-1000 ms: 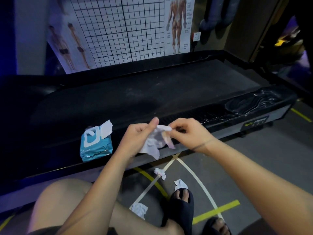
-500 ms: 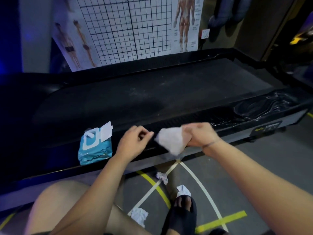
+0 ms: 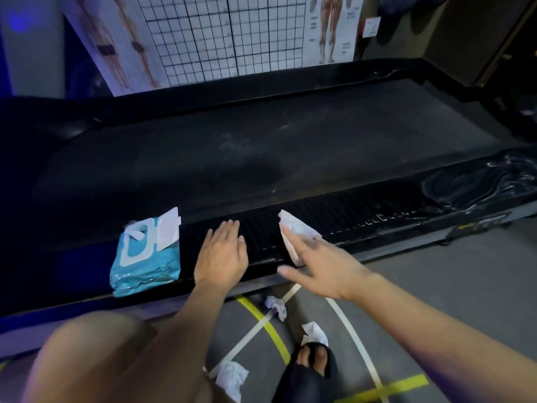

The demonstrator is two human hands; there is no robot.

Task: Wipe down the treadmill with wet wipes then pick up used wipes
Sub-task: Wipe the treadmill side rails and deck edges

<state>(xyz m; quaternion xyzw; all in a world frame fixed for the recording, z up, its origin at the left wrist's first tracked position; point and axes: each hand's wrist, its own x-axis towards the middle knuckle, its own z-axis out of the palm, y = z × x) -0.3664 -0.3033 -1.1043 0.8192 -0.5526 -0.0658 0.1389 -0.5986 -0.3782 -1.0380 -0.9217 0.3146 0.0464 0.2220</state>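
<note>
wipe pack (image 3: pixel 145 251) beside left hand (image 3: pixel 220 257)

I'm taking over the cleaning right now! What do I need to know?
Left hand: flat on the near rail of the treadmill, holding nothing.
Right hand: straight fingers press a white wipe onto that rail.
Wipe pack: on the rail beside the left hand, flap open.
Done: three used wipes lie on the floor below.
Left: wipe the rail, the belt looks dusty too, then gather all wipes.
</note>
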